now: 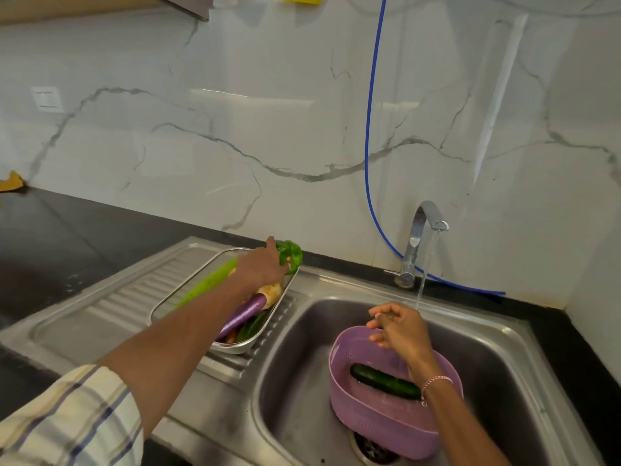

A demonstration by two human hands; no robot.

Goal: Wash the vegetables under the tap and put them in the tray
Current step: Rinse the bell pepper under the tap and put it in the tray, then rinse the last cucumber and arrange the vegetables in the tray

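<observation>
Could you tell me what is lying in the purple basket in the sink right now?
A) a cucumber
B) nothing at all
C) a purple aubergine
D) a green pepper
A: a dark green cucumber lies in the purple basket, while the pepper and aubergine are at the tray on the drainboard.

A home kitchen. A stainless steel sink [497, 334] with a ribbed draining board [141, 290] is set into a dark table [67, 237], and a chrome tap [420, 237] behind the sink runs water into the bowl. Behind the sink rises a white marble-look wall [235, 112] with a switch plate [47, 99]. On the draining board left of the sink sits a metal tray [248, 346] of vegetables; inside the sink stands a purple colander [379, 415].
</observation>
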